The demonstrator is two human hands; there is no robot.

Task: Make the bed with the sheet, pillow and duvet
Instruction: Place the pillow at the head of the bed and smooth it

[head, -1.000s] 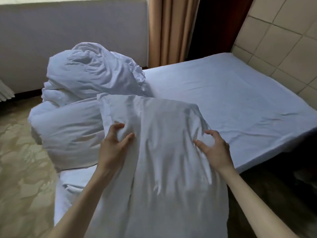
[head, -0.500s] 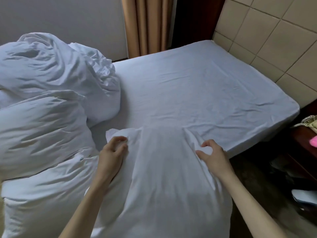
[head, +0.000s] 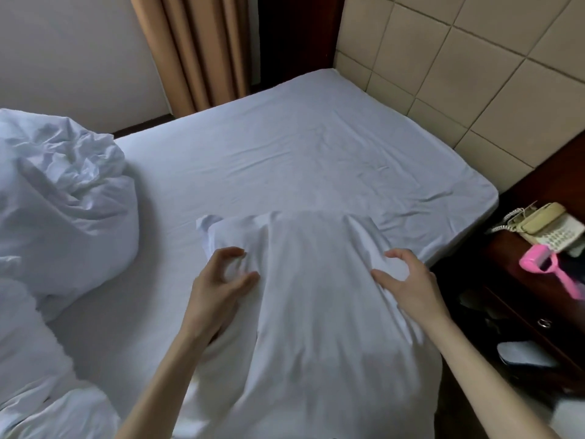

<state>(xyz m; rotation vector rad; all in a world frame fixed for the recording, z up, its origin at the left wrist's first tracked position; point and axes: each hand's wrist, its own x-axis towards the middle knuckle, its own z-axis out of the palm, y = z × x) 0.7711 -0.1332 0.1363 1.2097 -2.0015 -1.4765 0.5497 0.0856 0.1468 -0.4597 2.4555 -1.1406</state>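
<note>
I hold a white pillow [head: 319, 305] in front of me, over the near edge of the bed. My left hand [head: 218, 286] grips its left side and my right hand [head: 408, 280] grips its right side, fingers curled into the fabric. The pillow's far end lies low over the white fitted sheet [head: 310, 153], which covers the mattress with a few wrinkles. A crumpled white duvet [head: 60, 201] is bunched in a heap at the left of the bed, and more white bedding [head: 47, 400] lies at the lower left.
A dark wooden nightstand [head: 538, 299] stands right of the bed, with a cream telephone [head: 544, 226] and a pink tool [head: 550, 267] on it. A padded beige headboard wall [head: 468, 68] is behind the bed's right end. Tan curtains [head: 196, 49] hang at the back.
The pillow has come down from upright in front of me to low over the sheet. My view has swung right, so the duvet heap sits further left and the nightstand shows.
</note>
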